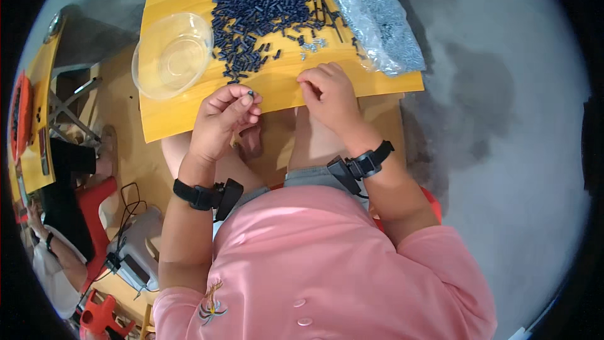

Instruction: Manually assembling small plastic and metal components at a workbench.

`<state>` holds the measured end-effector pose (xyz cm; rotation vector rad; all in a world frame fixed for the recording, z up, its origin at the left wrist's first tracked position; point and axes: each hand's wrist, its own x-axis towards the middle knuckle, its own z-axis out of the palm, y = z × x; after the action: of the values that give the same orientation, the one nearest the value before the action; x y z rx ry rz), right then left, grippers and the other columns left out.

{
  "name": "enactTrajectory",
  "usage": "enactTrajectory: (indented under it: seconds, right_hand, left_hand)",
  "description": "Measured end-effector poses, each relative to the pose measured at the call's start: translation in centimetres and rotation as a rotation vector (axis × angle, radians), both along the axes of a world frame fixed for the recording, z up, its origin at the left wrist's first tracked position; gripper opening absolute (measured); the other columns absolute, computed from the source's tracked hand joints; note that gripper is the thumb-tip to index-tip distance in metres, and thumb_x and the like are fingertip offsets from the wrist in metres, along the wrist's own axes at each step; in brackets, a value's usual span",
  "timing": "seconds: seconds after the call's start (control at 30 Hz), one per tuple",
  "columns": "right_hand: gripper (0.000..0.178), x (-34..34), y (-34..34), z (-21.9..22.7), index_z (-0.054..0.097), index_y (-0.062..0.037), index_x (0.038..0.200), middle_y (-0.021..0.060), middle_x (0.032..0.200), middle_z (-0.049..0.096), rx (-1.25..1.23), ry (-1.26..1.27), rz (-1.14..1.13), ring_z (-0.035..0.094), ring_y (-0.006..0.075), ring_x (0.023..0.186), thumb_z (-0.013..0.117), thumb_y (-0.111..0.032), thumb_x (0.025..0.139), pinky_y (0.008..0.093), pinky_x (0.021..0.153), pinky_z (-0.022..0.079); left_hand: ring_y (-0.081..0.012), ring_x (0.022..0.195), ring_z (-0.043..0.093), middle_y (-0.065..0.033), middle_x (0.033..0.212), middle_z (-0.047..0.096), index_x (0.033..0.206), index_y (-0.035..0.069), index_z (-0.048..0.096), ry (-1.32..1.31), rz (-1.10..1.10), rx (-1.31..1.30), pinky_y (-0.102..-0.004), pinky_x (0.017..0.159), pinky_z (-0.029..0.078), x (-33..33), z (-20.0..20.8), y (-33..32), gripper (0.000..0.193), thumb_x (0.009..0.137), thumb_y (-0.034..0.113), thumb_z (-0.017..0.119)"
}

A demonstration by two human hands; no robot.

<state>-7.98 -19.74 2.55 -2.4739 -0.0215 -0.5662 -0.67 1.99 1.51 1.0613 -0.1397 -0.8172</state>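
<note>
My left hand (221,116) is held above the table's near edge, its thumb and forefinger pinching a small dark cylinder-shaped piece (251,94). To its right, my right hand (329,96) is closed, fingertips pressed together near the same edge. Whatever those right fingers hold, if anything, is too small to make out. Beyond both hands spreads a heap of short dark blue tube-like pieces (261,6), with loose ones scattered toward me. A few small silvery parts (313,45) lie close to the right fingertips.
On the yellow table (170,113), a clear round plastic bowl (146,56) stands at the left edge. A clear bag of small silvery parts (377,22) lies at the right, beside a slim black tool (322,6). Another person's arm (66,258) shows at far left, near a red stool (100,315).
</note>
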Motion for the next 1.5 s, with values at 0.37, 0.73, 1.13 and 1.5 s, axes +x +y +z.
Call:
enactTrajectory:
  seconds: [0.37,0.73,1.13,1.5]
  right_hand:
    - [0.002,0.7,-0.6,0.3,0.060,-0.0038,0.073,0.0109,0.069,0.057,0.007,0.033,-0.014,0.054,0.0308,0.074,0.060,-0.004,0.071,0.0395,0.065,0.044]
    - [0.005,2.9,-1.0,1.3,0.062,-0.0035,0.077,0.0107,0.073,0.059,-0.014,-0.028,-0.073,0.056,0.0288,0.075,0.061,-0.004,0.072,0.0380,0.067,0.046]
    - [0.003,2.6,0.8,1.0,0.062,-0.0035,0.075,0.0114,0.074,0.058,-0.039,0.057,0.059,0.055,0.0304,0.077,0.060,-0.005,0.073,0.0390,0.067,0.045]
    - [0.003,7.0,-0.4,2.3,0.063,-0.0045,0.072,0.0116,0.072,0.059,-0.132,0.065,0.005,0.056,0.0304,0.074,0.062,-0.007,0.071,0.0393,0.066,0.046]
  left_hand:
    - [-0.0106,0.077,0.061,-0.0057,0.092,0.065,0.098,0.005,0.060,-0.005,-0.010,-0.011,-0.0251,0.070,0.052,0.3,-0.3,0.2,0.011,0.089,0.011,0.058]
    - [-0.0118,0.078,0.060,-0.0068,0.094,0.063,0.099,0.003,0.059,0.021,-0.008,-0.052,-0.0251,0.071,0.050,0.0,-0.3,-0.2,0.012,0.089,0.009,0.057]
    - [-0.0128,0.077,0.061,-0.0091,0.094,0.064,0.102,0.004,0.060,-0.001,0.013,-0.070,-0.0256,0.068,0.052,0.1,-0.6,0.1,0.015,0.087,0.005,0.058]
    - [-0.0119,0.077,0.061,-0.0069,0.094,0.064,0.100,0.003,0.060,-0.009,-0.027,-0.085,-0.0249,0.068,0.052,0.0,-0.7,0.1,0.014,0.088,0.009,0.058]
